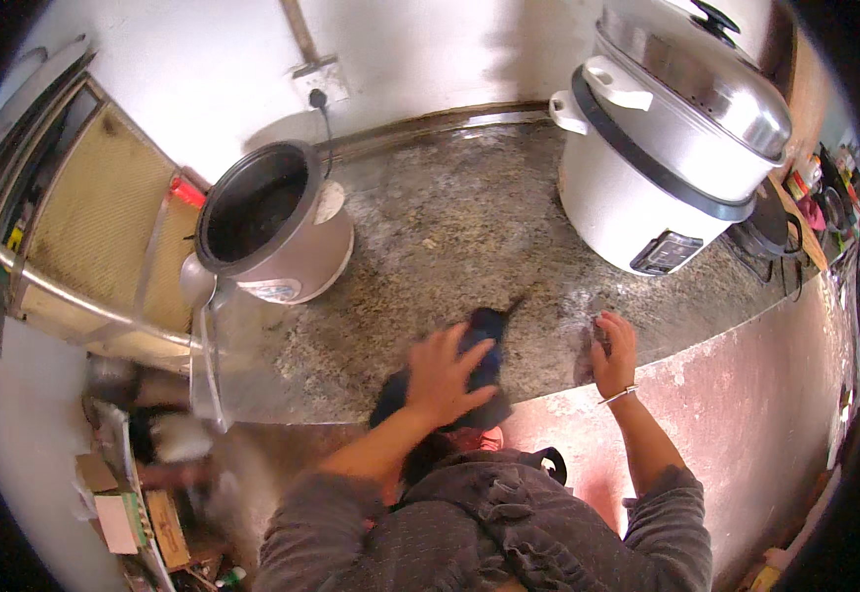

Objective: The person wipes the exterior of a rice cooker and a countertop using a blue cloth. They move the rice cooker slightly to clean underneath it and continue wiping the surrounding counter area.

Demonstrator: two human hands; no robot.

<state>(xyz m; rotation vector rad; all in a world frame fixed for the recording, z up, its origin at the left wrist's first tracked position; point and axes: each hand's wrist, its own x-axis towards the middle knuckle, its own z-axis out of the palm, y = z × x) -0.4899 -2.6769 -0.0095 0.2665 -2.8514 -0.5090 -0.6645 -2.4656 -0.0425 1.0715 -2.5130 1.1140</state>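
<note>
My left hand (444,370) lies palm down on a dark blue cloth (485,355), its fingers spread over it. The cloth is bunched at the counter's front edge and partly hidden under the hand, which is slightly blurred. Farther right, my right hand (615,355) touches the speckled stone countertop (430,244) near its edge, thumb apart from the bent fingers; I see nothing held in it. A bracelet circles that wrist. Left of the hands stands a lidless rice cooker (278,222) with a dark interior. A large white rice cooker (644,163) with a steamer and metal lid stands at the back right.
A metal ladle (204,296) stands beside the small cooker. A plug (317,98) sits in the wall socket, its cord running down behind that cooker. To the left is a mesh-panelled cabinet (97,214). A dark pan (766,226) rests at the right.
</note>
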